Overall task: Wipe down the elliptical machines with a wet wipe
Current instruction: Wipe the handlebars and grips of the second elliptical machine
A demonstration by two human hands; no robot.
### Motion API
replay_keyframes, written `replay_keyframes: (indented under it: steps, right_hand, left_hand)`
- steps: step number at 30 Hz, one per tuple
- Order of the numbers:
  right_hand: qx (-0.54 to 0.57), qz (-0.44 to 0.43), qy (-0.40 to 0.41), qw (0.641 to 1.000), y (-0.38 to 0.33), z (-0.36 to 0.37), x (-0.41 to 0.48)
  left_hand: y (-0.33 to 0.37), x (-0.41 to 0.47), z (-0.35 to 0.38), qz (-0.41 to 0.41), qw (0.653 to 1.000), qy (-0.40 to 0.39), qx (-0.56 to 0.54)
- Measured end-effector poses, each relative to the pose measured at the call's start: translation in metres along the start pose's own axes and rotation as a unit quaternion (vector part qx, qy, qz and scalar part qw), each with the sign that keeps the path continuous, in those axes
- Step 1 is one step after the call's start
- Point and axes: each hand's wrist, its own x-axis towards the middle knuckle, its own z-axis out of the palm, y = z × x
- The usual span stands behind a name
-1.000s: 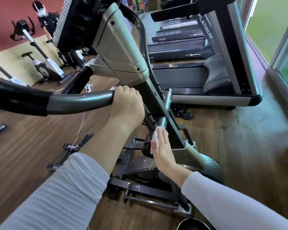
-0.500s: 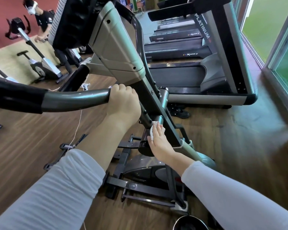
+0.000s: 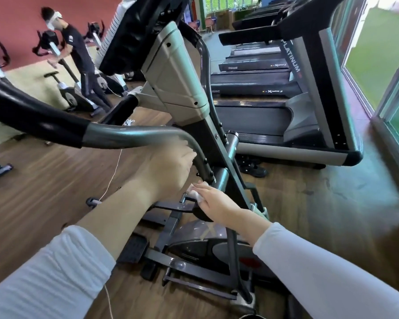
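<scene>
Right hand (image 3: 213, 203), white sleeve: fingers near straight, pressing a bunched white wet wipe (image 3: 195, 195) onto the lower joint of the dark grey elliptical machine (image 3: 219, 148). The wipe sits under the fingertips. The mast rises up and away from them, long axis tilted toward upper left. This hand is the nearer to the work.

Left hand (image 3: 171, 166): blurred, at the bend of the grey steel handlebar tube (image 3: 136, 134); grip cannot be judged.

Brown wood-plank floor (image 3: 55, 185) below; black treadmills (image 3: 286, 100) and a person (image 3: 78, 54) beyond.
</scene>
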Motion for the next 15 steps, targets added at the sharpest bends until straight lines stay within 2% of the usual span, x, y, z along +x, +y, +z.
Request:
replay_keyframes:
  steps: [4, 10, 15]
  right_hand:
    - [-0.027, -0.017, -0.022, 0.999, -0.025, 0.000, 0.019]
    - [-0.014, -0.070, -0.040, 0.997, -0.074, 0.021, 0.058]
    - [-0.020, -0.127, -0.078, 0.989, -0.115, 0.052, 0.085]
  left_hand:
    - [-0.014, -0.040, -0.010, -0.060, 0.996, -0.054, -0.043]
    - [-0.055, -0.111, -0.027, -0.218, 0.974, -0.053, -0.040]
    - [-0.078, -0.166, -0.048, -0.315, 0.947, -0.064, -0.008]
